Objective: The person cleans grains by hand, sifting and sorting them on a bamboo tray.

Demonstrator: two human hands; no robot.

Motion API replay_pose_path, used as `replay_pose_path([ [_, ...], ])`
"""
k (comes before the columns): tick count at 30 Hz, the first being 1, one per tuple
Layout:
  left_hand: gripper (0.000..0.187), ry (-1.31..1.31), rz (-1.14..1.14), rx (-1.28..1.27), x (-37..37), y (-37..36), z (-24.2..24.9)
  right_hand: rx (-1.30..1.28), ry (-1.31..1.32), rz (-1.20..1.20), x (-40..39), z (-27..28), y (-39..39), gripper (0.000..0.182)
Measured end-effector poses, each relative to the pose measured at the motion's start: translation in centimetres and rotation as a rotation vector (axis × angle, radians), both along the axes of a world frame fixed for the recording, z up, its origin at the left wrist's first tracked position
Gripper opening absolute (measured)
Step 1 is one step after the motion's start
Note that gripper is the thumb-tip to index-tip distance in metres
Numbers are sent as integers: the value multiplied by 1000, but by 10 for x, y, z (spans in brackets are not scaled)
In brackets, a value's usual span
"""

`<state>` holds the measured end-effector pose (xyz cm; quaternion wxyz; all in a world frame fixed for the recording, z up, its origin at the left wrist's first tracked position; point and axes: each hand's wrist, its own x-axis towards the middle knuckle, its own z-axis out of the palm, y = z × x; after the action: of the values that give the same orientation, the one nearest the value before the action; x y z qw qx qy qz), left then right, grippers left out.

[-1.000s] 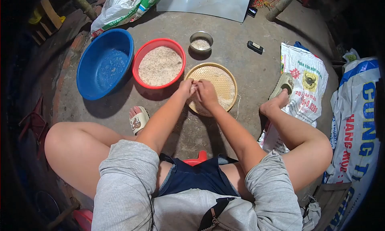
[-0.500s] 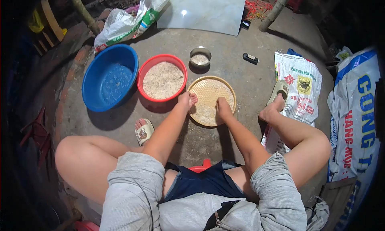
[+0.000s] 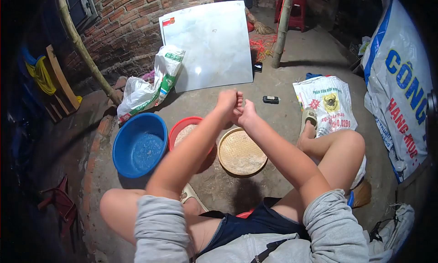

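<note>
Both my hands are raised close together beyond the woven bamboo tray. My left hand has its fingers curled in; what they hold, if anything, does not show. Against it is my right hand, its thumb up and its other fingers mostly hidden. Pale grains lie thinly across the lower part of the tray. Left of it, partly behind my left forearm, is a red basin of similar pale grain. The small metal bowl from the earlier frame cannot be seen; my hands cover that spot.
A blue basin with wet-looking specks stands at the left. A white glossy panel leans at the back near a printed sack. A small black object lies on the floor, and another sack lies by my right foot.
Both hands have left the tray and moved up and forward, coming together. The view has tilted upward, showing more of the brick wall. Grain in the tray now covers less of it.
</note>
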<state>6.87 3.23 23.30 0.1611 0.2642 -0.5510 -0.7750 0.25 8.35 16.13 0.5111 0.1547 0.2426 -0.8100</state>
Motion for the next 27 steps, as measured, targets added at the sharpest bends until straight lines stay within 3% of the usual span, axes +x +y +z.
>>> replay_pose_path([
  [1,23,-76,-47,-168,6,4,26,-169,228,20,4,12,0,25],
  [2,25,-71,-157,-424,10,0,43,-280,144,-24,20,38,4,22],
  [3,25,-68,-153,-429,17,1,63,-393,59,-65,36,66,8,21],
  [5,30,-393,-477,-1095,38,12,104,-401,14,-75,56,93,13,22],
  [7,34,-488,-574,-1164,61,29,132,-405,-28,-93,60,92,16,23],
  [9,40,-538,-845,-1380,82,38,152,-349,13,-121,58,85,17,24],
  [11,44,-490,-863,-1413,97,33,153,-425,-53,-38,51,94,24,24],
  [13,47,-255,-708,-1290,108,26,151,-492,-109,60,41,103,29,24],
  [15,46,-102,-582,-1257,110,13,142,-219,59,103,32,114,28,25],
  [16,46,38,-476,-1211,113,9,143,37,28,-40,47,149,26,31],
  [17,46,53,-463,-1211,114,3,143,41,46,-38,47,167,26,31],
  [19,46,-82,-300,-1306,119,-2,137,-25,322,224,39,182,33,30],
  [21,46,-36,-284,-1282,122,-7,134,-48,361,434,27,197,38,28],
  [25,49,-53,-316,-1304,129,-5,137,341,1078,609,20,214,57,26],
  [26,49,-97,-336,-1359,132,-3,138,393,1212,762,10,219,63,25],
  [27,49,-141,-351,-1413,134,-3,138,641,1442,714,30,234,73,26],
])
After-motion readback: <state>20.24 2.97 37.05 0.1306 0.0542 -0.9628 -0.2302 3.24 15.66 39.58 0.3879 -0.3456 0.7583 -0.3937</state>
